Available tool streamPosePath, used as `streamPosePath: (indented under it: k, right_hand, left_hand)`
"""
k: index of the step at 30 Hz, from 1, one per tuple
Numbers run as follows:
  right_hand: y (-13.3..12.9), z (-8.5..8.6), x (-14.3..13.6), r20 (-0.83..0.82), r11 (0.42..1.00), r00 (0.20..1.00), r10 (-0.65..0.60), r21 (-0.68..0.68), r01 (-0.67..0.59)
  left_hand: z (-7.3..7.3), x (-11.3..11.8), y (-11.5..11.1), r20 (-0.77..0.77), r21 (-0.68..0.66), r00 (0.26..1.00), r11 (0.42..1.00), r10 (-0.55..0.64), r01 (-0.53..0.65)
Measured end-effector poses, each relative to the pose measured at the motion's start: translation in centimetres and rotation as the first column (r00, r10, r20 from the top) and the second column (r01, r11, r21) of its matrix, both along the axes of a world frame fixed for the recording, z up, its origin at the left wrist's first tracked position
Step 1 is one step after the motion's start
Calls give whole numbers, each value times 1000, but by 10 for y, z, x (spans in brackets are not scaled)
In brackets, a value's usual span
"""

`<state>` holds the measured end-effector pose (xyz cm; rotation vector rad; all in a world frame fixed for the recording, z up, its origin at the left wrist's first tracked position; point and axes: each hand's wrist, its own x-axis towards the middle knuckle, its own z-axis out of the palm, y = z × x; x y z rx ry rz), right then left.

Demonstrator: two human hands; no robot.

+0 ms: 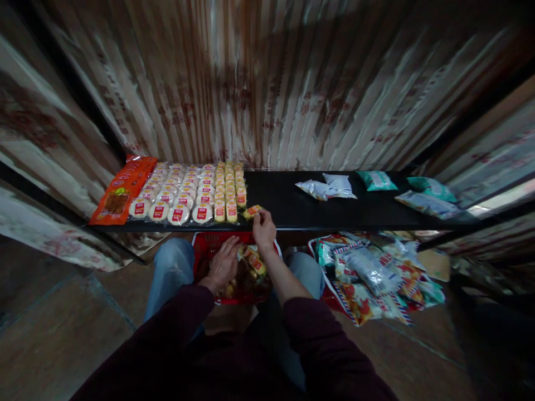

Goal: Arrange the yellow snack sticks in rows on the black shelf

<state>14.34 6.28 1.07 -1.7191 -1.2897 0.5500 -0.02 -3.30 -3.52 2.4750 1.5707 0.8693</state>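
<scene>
Pinched together, thumb and finger of the right hand [264, 229] hold the end of a small yellow packet [252, 211], which sits at about eleven o'clock from this hand, over the front edge of the black shelf [273, 195]; whether the packet rests on the shelf, I cannot tell. At eight o'clock from the right hand, the left hand [224, 262] lies over the red basket [214, 239], its fingers stretched above more yellow packets [256, 263]; whether they grip something, I cannot tell.

From the held packet, the standing yellow rows [231, 195] are just beside it at ten o'clock; beyond them, toward nine o'clock, come rows of round white cakes [179, 195], then an orange bag [123, 192]; toward three o'clock, well apart, lie pale bags [328, 186] and teal bags [377, 180]. Near four o'clock from the right hand, snack bags [370, 270] fill another basket [333, 302].
</scene>
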Motion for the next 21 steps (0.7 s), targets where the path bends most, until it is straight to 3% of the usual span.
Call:
streamPosePath:
  k: [4, 7, 10, 14, 21]
  right_hand:
    - [17, 10, 4, 39, 996, 995, -87, 39, 85]
    - [21, 9, 7, 59, 998, 996, -64, -22, 66]
    - [22, 9, 12, 87, 998, 996, -20, -64, 26]
    - [24, 8, 19, 76, 997, 997, -6, -82, 12]
    - [20, 4, 21, 38, 997, 999, 24, -73, -22]
  left_hand:
    - [20, 9, 18, -12, 89, 1000, 996, -8, 9]
    - [32, 26, 38, -18, 74, 999, 997, -33, 34]
    - [40, 46, 59, 23, 22, 998, 998, 53, -53]
    - [43, 66, 76, 75, -53, 988, 990, 131, -128]
    - [34, 77, 73, 212, -85, 973, 994, 85, -69]
